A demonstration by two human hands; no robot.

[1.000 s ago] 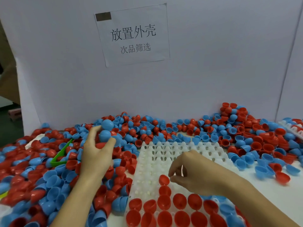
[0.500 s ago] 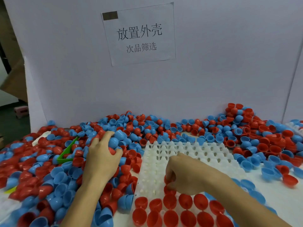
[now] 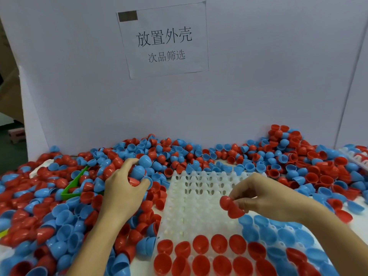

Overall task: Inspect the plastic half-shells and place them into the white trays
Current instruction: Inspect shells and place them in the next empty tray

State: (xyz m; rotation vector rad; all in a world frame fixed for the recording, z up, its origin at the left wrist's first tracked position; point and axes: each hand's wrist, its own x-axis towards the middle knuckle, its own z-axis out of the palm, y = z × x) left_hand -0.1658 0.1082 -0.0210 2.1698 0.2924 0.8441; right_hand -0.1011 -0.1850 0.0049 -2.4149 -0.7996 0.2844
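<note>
Person at a table, both bare hands in view; right hand (image 3: 264,198) hovers over the white tray (image 3: 199,202), thumb and fingertips pinching a red half-shell (image 3: 232,209) by its rim, dome side facing left and down, held above the bare pegs mid-tray and not touching them; left hand (image 3: 123,188) sits in the loose pile (image 3: 59,206) left of the tray, fingers curled around a clutch of shells, a blue half-shell (image 3: 139,171) between thumb and fingers, a red one partly showing under the palm; how many it grips, cannot tell; near rows of the tray hold red shells (image 3: 201,255) seated dome-up, side by side; blue seated shells (image 3: 278,234) fill the tray's right near part, just under the right wrist; far part of the tray bare, pegs and holes showing; red and blue half-shells heaped all round the tray, highest at the back right against the white backboard (image 3: 258,86); green flat piece (image 3: 74,186) half buried in the pile just left of the left hand; paper sign (image 3: 163,40) with printed characters taped on the backboard; second white tray (image 3: 356,156) at far right edge, only partly seen.
</note>
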